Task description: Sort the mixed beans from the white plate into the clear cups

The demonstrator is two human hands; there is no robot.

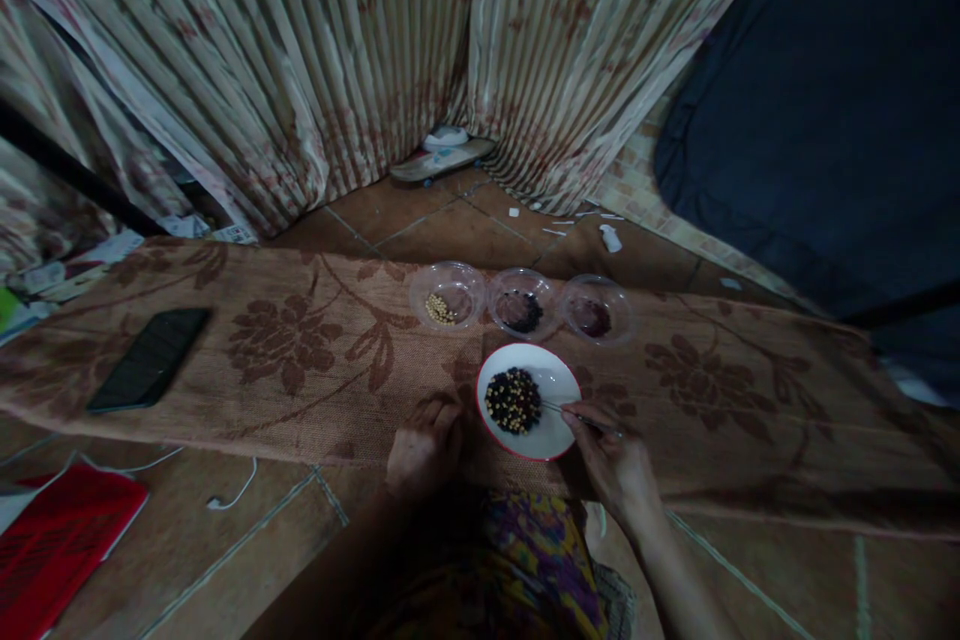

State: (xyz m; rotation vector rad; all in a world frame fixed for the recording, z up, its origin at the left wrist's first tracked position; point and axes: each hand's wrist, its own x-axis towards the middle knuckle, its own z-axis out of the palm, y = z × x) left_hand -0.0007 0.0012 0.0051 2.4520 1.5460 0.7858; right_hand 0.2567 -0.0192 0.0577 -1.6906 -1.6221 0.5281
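Note:
A white bowl with a red rim (559, 382) stands on the cloth-covered table. On its left side lies a heap of dark and yellow beans (514, 400). My right hand (611, 460) reaches over the bowl's right rim, pinching thin metal tweezers (553, 407); their tips meet the heap's edge, too small to make out. Left of the bowl, my left hand (425, 447) rests on the cloth with fingers curled in and nothing visible in them. Behind the bowl stand three clear plastic cups: one with yellow beans (440, 310), one with black beans (529, 312), one with dark red beans (596, 318).
A dark phone (150, 360) lies at the table's left on a brown flowered cloth (315, 410). Striped curtains (375, 50) hang behind, with a skateboard (442, 160) on the tiled floor below. A red bag (67, 540) and white cable (244, 485) are at the lower left.

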